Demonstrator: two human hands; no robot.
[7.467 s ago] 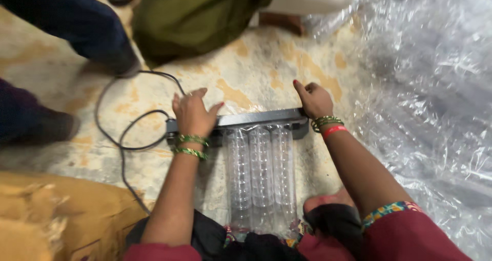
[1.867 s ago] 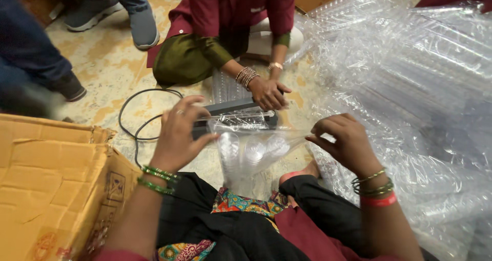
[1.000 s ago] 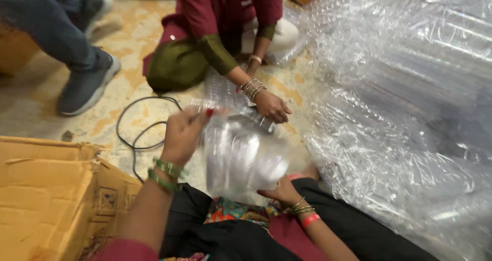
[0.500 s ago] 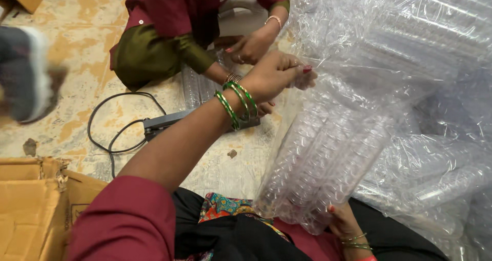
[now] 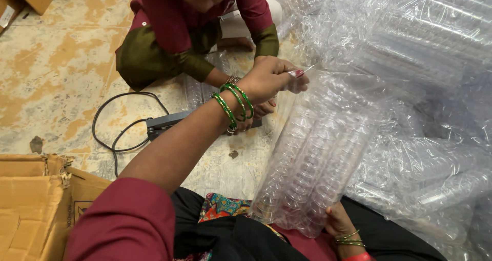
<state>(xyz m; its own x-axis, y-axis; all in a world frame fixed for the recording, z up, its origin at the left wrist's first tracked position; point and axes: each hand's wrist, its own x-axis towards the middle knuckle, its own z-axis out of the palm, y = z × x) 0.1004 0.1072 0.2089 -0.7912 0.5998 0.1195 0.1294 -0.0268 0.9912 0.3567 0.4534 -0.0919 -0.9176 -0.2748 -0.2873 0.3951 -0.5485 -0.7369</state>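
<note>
Lap and knees sit nearest the camera, and my right hand (image 5: pixel 339 224) is down there under the lower end of the bagged pack of clear plastic bottles (image 5: pixel 312 163). That hand cups the base of the pack; I cannot tell whether the fingers are fully closed, since the pack hides most of them. The pack leans from my lap up and away, tilted to the right, with several rows of bottles stacked inside one clear film sleeve.

My left hand (image 5: pixel 269 79) reaches across at the upper end of the pack, closed in a pinch on the gathered film at its top corner. Green bangles sit on that wrist.

Status, as a judgement: the bottles are already inside the sleeve and the pack is being carried as one unit, so filling looks done. It is not yet resting on the heap of bagged packs (image 5: pixel 420 61) that it touches on the right.

Left of my forearm, a dark bar-shaped device (image 5: pixel 169 123) with a black cable (image 5: pixel 120 122) lies on the floor. A cardboard box (image 5: pixel 36 204) stands at lower left. Beyond, another person's hand (image 5: pixel 261 109) rests near the device.
</note>
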